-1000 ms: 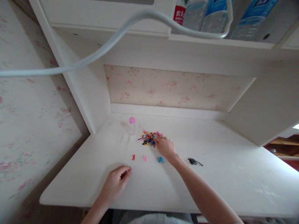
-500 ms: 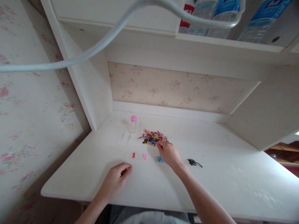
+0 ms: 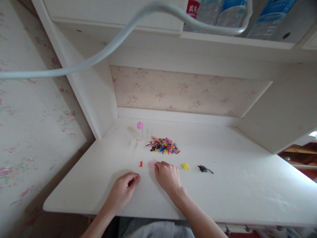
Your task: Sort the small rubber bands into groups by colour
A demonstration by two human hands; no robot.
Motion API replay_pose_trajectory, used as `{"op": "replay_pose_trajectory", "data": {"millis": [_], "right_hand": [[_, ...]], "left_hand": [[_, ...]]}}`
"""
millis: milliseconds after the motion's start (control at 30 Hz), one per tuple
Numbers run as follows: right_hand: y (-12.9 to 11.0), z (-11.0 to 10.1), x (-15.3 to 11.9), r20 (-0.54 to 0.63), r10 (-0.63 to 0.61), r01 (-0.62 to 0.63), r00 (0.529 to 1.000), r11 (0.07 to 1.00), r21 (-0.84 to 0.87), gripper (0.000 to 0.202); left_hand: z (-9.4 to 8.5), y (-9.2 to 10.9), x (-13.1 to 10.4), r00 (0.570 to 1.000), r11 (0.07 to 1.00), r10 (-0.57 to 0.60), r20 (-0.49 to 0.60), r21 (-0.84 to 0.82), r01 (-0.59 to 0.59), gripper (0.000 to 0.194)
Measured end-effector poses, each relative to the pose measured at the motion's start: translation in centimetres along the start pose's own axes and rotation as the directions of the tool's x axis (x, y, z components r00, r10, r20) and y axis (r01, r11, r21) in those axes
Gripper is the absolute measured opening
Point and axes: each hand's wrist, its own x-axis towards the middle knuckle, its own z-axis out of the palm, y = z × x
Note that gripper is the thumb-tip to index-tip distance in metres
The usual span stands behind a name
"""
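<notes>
My right hand [image 3: 167,176] is at the small pink pile of rubber bands [image 3: 153,164], fingertips pinched together and touching it or just beside it; what the pinch holds is hidden. Loosely curled, my left hand [image 3: 125,189] rests on the desk near the front edge with nothing visible in it. Beyond the hands lies a mixed heap of small coloured rubber bands [image 3: 163,145]. Small single-colour piles form a row: red bands [image 3: 141,164], yellow bands [image 3: 185,166] and black bands [image 3: 204,169]. The blue pile is hidden behind my right hand.
A clear bottle with a pink lid [image 3: 140,125] stands behind the heap, to its left. The white desk [image 3: 237,191] has a back panel and side walls. Overhead, a pale curved tube [image 3: 109,46] crosses below a shelf holding plastic bottles [image 3: 231,13].
My right hand has moved from the mixed heap toward me and left to the pink pile. That uncovers the yellow pile and covers the blue one. My left hand stays put.
</notes>
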Motion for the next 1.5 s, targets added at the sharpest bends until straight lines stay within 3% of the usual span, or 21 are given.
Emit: {"op": "replay_pose_trajectory", "data": {"millis": [300,633,833,900,1100,1500], "right_hand": [[0.6,0.0,-1.2,-0.049,-0.023,0.024,0.999,0.999,0.023,0.042],[4.9,0.7,-7.0,-0.074,-0.01,0.025,0.997,0.977,0.21,0.039],[5.3,1.0,-8.7,-0.147,-0.056,0.087,0.987,0.973,0.214,0.036],[5.2,1.0,-8.8,-0.169,-0.069,0.102,0.983,0.975,0.199,0.035],[5.4,1.0,-8.9,-0.186,-0.096,0.136,0.978,0.968,0.211,0.033],[5.7,1.5,-8.9,-0.201,-0.122,0.167,0.972,0.96,0.224,0.03]], "left_hand": [[0.0,-0.1,0.0,1.0,1.0,-0.014,0.001,0.012,0.014,0.029],[0.3,0.7,0.4,1.0,0.993,0.003,0.008,0.115,-0.004,0.032],[0.5,2.2,5.1,0.995,0.919,0.086,0.06,0.381,-0.102,0.033],[0.7,2.6,7.6,0.996,0.832,0.054,0.071,0.548,-0.084,0.028],[1.9,2.3,13.4,0.999,0.736,0.028,0.032,0.676,-0.042,0.026],[3.3,1.2,15.5,0.998,0.637,0.0,0.069,0.769,-0.053,0.033]]}}
